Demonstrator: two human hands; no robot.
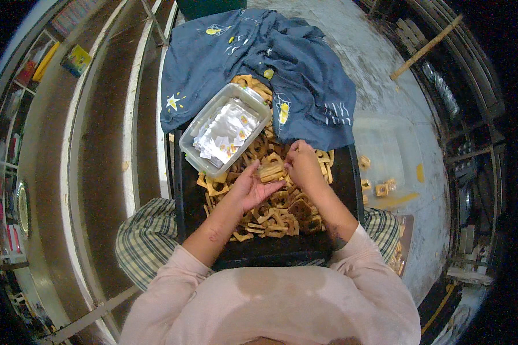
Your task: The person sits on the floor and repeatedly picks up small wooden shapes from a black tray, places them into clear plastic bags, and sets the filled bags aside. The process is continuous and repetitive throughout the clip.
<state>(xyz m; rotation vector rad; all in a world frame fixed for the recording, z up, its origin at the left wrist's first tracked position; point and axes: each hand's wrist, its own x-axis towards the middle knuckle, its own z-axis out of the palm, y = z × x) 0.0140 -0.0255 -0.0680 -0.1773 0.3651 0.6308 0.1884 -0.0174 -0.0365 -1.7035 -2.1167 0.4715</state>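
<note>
We sit with a dark tray across our lap, heaped with small tan wooden pieces, many with a square hole through them. Our left hand lies palm up over the heap, fingers loosely curled and mostly open, and a short stack of wooden pieces rests at its fingertips, just right of the palm. Our right hand comes in from the other side, knuckles up, its fingers bent down at the right end of that same stack; its grip looks closed on the stack, though the fingertips are hidden under the hand and we cannot be sure how tightly. The stack lies between the two hands, its long axis running roughly left to right, from one hand toward the other, and both touch it or nearly so; the right hand sits closer over it.

Just beyond our left hand, resting tilted on the pile, is a clear plastic tub holding small white paper slips with bits of colour. A blue cloth with yellow marks covers the far end of the tray. To our right, on the concrete floor, stands another clear bin with a few more wooden bits beside it
</note>
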